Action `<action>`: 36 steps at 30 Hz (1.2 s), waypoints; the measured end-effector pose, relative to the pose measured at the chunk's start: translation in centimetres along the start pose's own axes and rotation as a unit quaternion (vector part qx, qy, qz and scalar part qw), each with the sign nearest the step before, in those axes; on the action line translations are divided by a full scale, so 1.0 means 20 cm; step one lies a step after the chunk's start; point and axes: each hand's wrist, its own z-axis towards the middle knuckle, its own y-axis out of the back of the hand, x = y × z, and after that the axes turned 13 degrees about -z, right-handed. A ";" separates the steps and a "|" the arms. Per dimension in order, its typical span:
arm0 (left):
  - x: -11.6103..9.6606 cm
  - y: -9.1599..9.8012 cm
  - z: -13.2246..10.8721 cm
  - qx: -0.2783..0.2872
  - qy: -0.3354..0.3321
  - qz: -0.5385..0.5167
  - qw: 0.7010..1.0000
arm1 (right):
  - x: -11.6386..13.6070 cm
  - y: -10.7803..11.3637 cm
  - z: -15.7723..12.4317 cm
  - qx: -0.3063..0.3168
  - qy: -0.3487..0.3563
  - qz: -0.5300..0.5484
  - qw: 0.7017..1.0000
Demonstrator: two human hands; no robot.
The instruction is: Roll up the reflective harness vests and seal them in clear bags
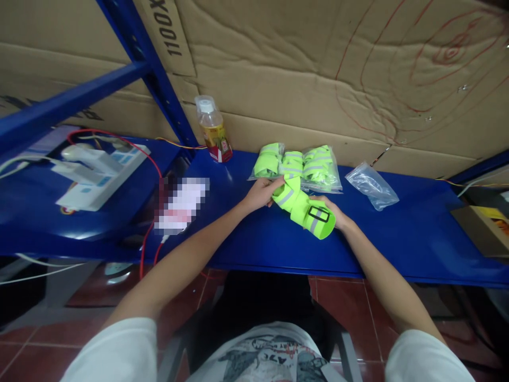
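Observation:
A neon-yellow reflective strap with grey stripes and a black buckle is stretched between my two hands, above the blue table. My left hand is closed on its upper left end, thumb on top. Around the coiled, buckled end on the right, my right hand is closed, its fingers partly hidden behind the strap. Just beyond the hands lie bagged neon-yellow straps in clear plastic, side by side. To their right is a clear plastic bag with nothing visible inside.
A plastic bottle stands at the back left. A blurred-out phone with a red cable lies left of my arm. Further left is a white power strip behind a blue shelf post. An open cardboard box sits far right.

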 end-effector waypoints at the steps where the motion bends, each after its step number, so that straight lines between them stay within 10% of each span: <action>1: 0.01 0.01 0.00 0.003 0.008 0.025 1.000 | -0.01 0.00 0.00 0.006 -0.009 -0.007 1.000; 10: 0.00 0.01 -0.01 0.118 -0.117 0.299 0.940 | 0.05 0.08 -0.05 0.134 -0.004 -0.133 0.982; 19: -0.01 0.06 -0.04 -0.019 -0.191 0.056 0.980 | 0.03 0.12 -0.04 0.022 0.098 -0.076 0.992; 26: 0.01 0.05 0.00 -0.234 -0.273 0.290 0.887 | 0.08 0.21 -0.09 -0.135 0.147 0.017 0.980; 36: 0.10 0.14 0.07 -0.151 -0.195 0.365 0.898 | 0.12 0.01 -0.09 0.075 0.159 -0.091 0.980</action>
